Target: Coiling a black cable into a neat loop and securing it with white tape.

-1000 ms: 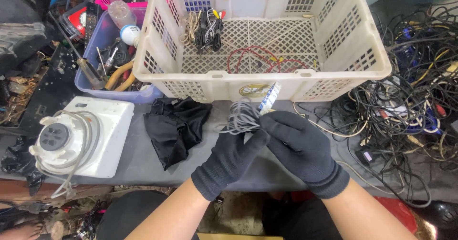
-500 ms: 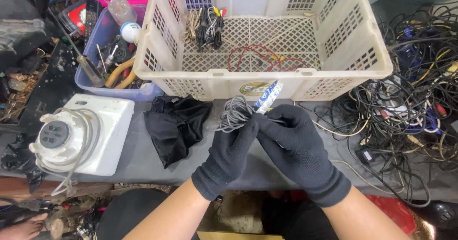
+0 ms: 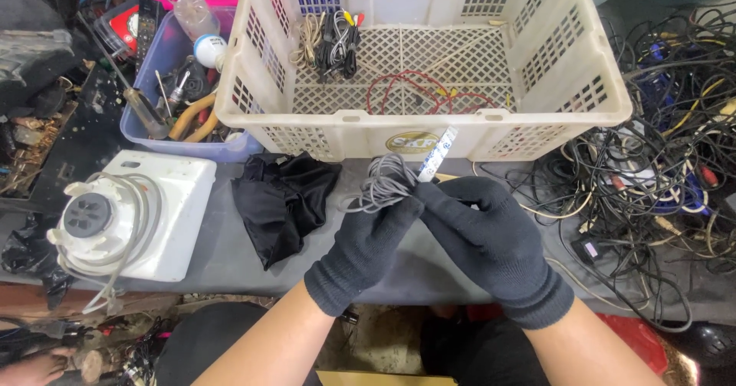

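A grey worktop [image 3: 230,256] spans the middle of the frame under even, shadowless light. Along its near edge at lower left runs a worn wooden strip [image 3: 46,298], with a littered floor [image 3: 100,348] beneath. Bottom centre shows dirty ground [image 3: 376,340], possibly concrete. Dark clutter fills the upper left corner; no walls or windows are visible.

Gloved left hand [image 3: 366,248] and right hand [image 3: 491,236] pinch grey cable coil [image 3: 386,180] before basket [image 3: 429,137].
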